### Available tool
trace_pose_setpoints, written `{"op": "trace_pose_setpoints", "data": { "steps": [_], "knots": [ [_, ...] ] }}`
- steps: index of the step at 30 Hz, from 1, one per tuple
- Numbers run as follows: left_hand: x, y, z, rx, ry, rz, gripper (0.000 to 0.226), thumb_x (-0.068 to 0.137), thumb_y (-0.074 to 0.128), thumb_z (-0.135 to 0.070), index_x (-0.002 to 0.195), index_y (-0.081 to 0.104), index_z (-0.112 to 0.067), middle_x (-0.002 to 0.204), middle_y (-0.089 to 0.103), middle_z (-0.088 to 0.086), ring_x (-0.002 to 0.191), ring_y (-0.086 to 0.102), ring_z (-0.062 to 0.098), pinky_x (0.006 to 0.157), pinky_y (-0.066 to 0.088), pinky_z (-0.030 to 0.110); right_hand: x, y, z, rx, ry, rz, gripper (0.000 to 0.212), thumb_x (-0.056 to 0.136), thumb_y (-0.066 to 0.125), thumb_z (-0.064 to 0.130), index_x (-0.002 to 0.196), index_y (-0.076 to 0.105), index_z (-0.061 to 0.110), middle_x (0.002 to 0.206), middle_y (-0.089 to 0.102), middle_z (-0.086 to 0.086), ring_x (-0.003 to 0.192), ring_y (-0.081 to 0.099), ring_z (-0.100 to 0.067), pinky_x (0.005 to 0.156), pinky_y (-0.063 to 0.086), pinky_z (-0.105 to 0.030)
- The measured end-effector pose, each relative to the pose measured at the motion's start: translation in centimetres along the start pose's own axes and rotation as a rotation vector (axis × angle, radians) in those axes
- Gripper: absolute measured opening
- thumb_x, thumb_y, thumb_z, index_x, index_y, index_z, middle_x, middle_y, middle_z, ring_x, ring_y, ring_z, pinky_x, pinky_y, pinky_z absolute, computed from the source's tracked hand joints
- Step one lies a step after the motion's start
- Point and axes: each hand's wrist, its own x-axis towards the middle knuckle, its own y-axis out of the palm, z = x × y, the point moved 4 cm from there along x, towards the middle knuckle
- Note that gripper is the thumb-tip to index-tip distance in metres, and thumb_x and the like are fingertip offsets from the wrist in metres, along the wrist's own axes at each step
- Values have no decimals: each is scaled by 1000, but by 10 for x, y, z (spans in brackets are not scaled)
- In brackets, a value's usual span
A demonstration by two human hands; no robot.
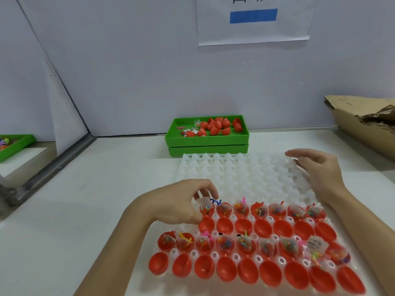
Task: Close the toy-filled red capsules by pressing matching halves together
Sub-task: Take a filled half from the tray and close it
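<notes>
I observe the white moulded tray [245, 176] lying on the table [85, 210] directly in front of me, its near portion holding four rows of red capsule halves. Two rows, the filled halves [241, 210], carry small bagged toys; each is followed on its near side by a row of empty halves [244, 226], so every loaded half has a mate next to it. None of the capsules on the tray is closed. My left hand [181, 204] is at the left end of the far filled row, fingers curled and pinching the clear toy bag [204, 202] that stands out of the end half [207, 210]; I judge this to be seating the contents so nothing fouls the rim, though whether the hand also touches the half itself I cannot tell. My right hand [316, 169] hovers over the bare far-right part of the tray, fingers extended and relaxed, grasping nothing. I assess the closing step as barely begun at this first capsule. The next move calls for the bag to be tucked fully below the rim, then the empty half just beside it to be lifted, inverted over the filled one, aligned and pressed until it snaps. Beyond the tray stands a green bin [207, 139] holding further loose red halves.
</notes>
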Motion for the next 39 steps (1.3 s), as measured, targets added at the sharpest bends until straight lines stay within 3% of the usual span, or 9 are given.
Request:
{"op": "trace_pose_setpoints", "data": {
  "steps": [9, 14, 17, 21, 23, 28, 32, 35, 39],
  "knots": [
    [-8, 2, 8, -158, 94, -138, 47, 81, 68, -8, 114, 56, -40, 108, 57, -18, 103, 53, -4, 76, 43, 5, 0, -1, 0, 37, 4, 4, 42, 94, 50, -3, 86, 78, 25, 103, 76, 1, 109, 68, -20, 99, 52, -38],
    [-8, -1, 13, -187, 133, -181, 41, 81, 70, -10, 109, 63, -39, 101, 61, -20, 100, 57, -1, 78, 44, 11, 0, 0, 2, 44, 10, 6, 40, 96, 48, -4, 88, 77, 21, 102, 76, -1, 107, 68, -20, 99, 52, -36],
    [-7, -4, 16, -217, 146, -240, 34, 83, 72, -13, 108, 68, -35, 104, 66, -13, 100, 59, 2, 84, 50, 25, -1, 0, 4, 69, 20, -6, 38, 95, 47, -6, 90, 77, 18, 102, 76, -4, 107, 68, -22, 99, 52, -36],
    [-5, -6, 14, -282, 158, -354, 24, 86, 71, -14, 105, 68, -29, 103, 65, -1, 94, 61, 7, 87, 52, 27, -1, 0, 4, 72, 33, -14, 37, 96, 46, -6, 91, 76, 15, 102, 75, -6, 106, 69, -23, 100, 52, -36],
    [-4, -6, 12, -323, 152, -417, 22, 86, 72, -15, 104, 67, -27, 99, 61, 4, 85, 65, 12, 83, 56, 28, -1, 1, 4, 71, 39, -17, 36, 96, 46, -6, 92, 76, 15, 102, 76, -6, 106, 69, -23, 100, 52, -36],
    [1, -4, 8, -441, 119, -569, 25, 83, 72, -9, 99, 64, -26, 86, 65, -8, 67, 70, 21, 63, 55, 26, 1, -1, 0, 61, 55, -13, 36, 97, 48, -5, 94, 77, 16, 99, 77, -3, 104, 70, -22, 99, 54, -36],
    [4, 0, 6, -460, 101, -625, 21, 83, 72, -11, 96, 65, -25, 83, 64, -9, 60, 66, 7, 54, 45, 12, 1, -2, 7, 87, 82, -5, 29, 97, 51, -2, 97, 75, 15, 104, 75, -11, 107, 69, -28, 99, 54, -41],
    [6, 0, 5, -446, 101, -708, 19, 82, 73, -14, 95, 64, -24, 84, 66, -8, 65, 64, 5, 57, 48, 13, 7, -1, 34, -246, 25, 104, 27, 99, 55, 6, 102, 73, 25, 108, 74, 0, 110, 66, -22, 104, 49, -46],
    [4, -2, 2, -443, 122, -810, 22, 82, 75, -16, 101, 65, -24, 81, 68, -10, 72, 63, 2, 60, 48, 12, 6, 29, 103, -534, -31, 438, 19, 97, 61, 21, 96, 73, 36, 97, 77, 12, 96, 71, -8, 95, 54, -38]
  ]
}}
